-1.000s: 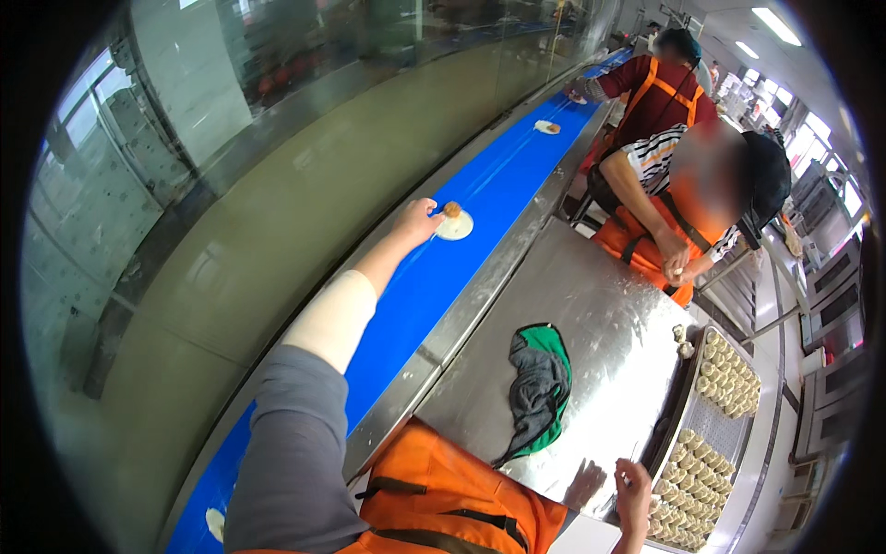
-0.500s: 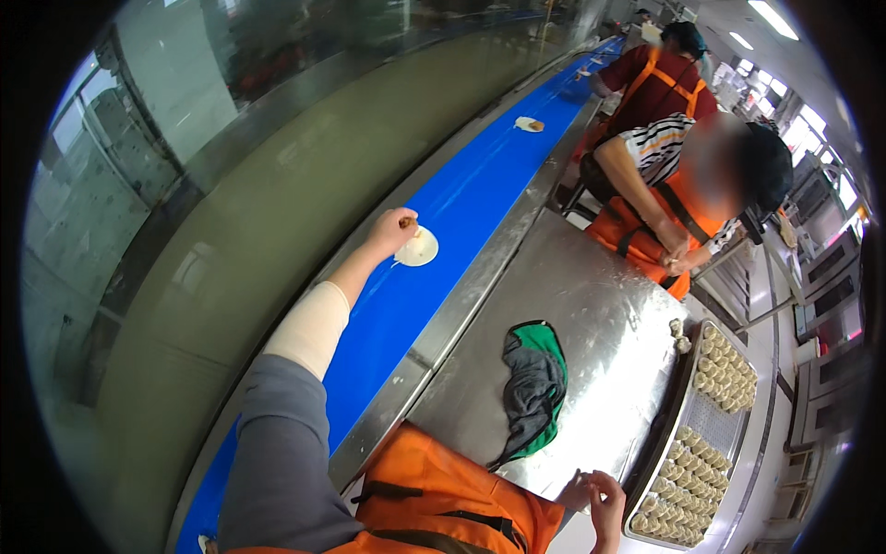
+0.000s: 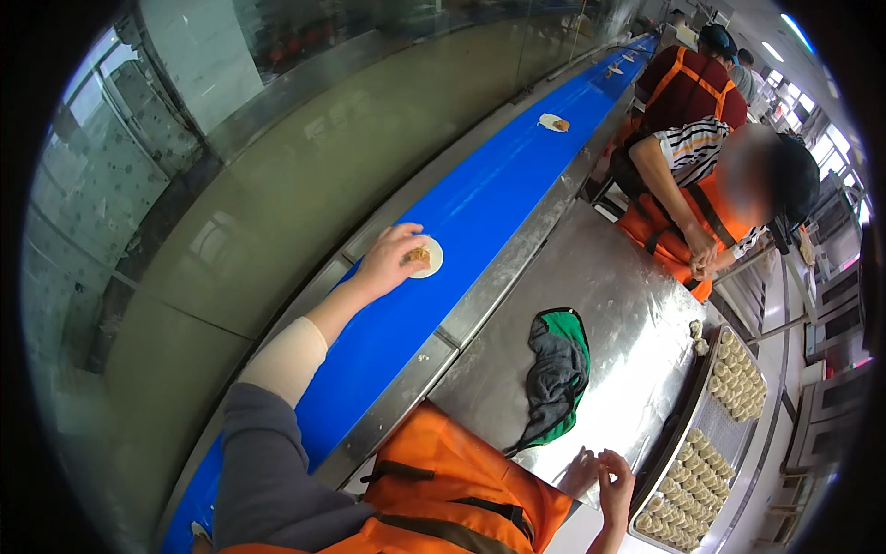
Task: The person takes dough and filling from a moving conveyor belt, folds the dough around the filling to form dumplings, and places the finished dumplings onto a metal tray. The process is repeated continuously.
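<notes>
Here, L hand (image 3: 386,266) @ filling (image 3: 420,256) on wrapper (image 3: 436,260)

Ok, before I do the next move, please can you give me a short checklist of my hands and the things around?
1. Left hand at the round wrapper: ok.
2. Filling within the wrapper's edge: ok, as far as visible.
3. Firm grip on the filling: cannot tell; fingers partly hide it.
4. Right hand away from the blue belt: ok, near the table edge.
5. Green and grey cloth off the belt: ok, on the steel table.
6. Tray with space left: ok, bare strip between the dumpling groups.
</notes>
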Demonstrator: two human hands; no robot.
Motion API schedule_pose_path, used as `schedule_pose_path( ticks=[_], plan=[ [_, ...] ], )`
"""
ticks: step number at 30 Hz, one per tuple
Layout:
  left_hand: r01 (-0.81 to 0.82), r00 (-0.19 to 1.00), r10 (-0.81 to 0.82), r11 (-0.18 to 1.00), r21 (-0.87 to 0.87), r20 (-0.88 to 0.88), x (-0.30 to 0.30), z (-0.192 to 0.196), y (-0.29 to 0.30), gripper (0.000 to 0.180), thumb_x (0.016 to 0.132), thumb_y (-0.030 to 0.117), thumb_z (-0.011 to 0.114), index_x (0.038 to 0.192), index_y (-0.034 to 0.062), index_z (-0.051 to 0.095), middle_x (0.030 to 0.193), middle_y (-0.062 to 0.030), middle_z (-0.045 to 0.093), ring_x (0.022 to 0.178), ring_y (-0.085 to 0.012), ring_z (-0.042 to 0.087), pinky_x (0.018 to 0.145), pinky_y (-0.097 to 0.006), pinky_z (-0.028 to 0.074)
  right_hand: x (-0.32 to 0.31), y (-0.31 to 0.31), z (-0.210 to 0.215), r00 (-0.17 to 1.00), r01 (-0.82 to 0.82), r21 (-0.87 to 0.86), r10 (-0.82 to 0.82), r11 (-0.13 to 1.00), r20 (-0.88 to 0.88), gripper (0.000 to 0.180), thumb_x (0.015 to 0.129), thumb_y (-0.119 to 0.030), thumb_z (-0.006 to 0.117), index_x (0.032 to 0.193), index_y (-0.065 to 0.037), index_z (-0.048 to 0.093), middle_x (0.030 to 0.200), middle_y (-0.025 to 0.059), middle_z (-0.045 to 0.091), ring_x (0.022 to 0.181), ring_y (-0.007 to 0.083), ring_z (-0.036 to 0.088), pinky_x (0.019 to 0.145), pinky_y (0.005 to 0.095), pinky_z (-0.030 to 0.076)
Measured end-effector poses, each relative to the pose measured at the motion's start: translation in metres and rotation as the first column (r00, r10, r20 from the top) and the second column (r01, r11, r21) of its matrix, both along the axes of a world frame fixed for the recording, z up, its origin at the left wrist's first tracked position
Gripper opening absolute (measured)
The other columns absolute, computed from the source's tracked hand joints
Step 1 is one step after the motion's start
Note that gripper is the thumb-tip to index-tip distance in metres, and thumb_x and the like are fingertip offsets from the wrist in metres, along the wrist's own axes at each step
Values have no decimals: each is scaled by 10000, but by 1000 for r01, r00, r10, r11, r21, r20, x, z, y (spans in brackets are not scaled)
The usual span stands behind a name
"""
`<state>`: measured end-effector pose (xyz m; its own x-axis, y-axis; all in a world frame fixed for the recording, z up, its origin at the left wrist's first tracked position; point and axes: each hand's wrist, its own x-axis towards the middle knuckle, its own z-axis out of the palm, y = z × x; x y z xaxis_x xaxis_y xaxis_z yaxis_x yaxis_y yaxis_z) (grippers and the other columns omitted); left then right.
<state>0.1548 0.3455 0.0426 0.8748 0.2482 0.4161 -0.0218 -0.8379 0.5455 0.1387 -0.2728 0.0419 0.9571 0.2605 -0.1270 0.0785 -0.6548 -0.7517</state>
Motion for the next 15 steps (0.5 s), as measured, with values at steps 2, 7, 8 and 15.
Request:
schedule_pose_path(
  ticks=[2, 7, 8, 15],
  plan=[
    [-124, 990, 122, 992, -33, -68, -10, -1, 8, 590, 780, 299, 804, 1283, 57, 613, 1300, -154, 599, 1262, -323, 521, 1059, -411, 424, -3, -2, -3, 999, 32, 26, -30, 999, -45, 272, 833, 90, 651, 1092, 14, 687, 1017, 121, 726, 888, 196, 707, 795, 312, 557],
    [-284, 803, 219, 958, -34, -554, -18, 2, 22, 822, 717, 466, 825, 1331, -2, 545, 1229, -221, 625, 1177, -346, 597, 1004, -422, 473, -4, 5, 5, 998, -43, 4, 43, 999, -41, 292, 856, 88, 648, 1138, 20, 673, 1004, 99, 727, 891, 163, 702, 801, 286, 560],
    [-296, 755, 171, 950, -96, -634, -21, 6, 26, 808, 711, 459, 830, 1315, -2, 553, 1203, -223, 637, 1152, -349, 615, 987, -422, 487, -4, 10, 11, 999, -43, 15, 44, 999, -31, 282, 854, 87, 651, 1125, 17, 681, 1008, 101, 727, 888, 164, 702, 800, 286, 560],
    [-169, 832, 91, 981, -93, -548, -60, 6, 20, 473, 671, 339, 879, 912, 35, 608, 888, -138, 643, 775, -229, 623, 679, -369, 491, -1, 2, 8, 1000, -12, 2, 12, 1000, -13, 283, 850, 32, 681, 1128, -20, 705, 1000, 99, 732, 847, 164, 693, 783, 293, 549]
  ],
)
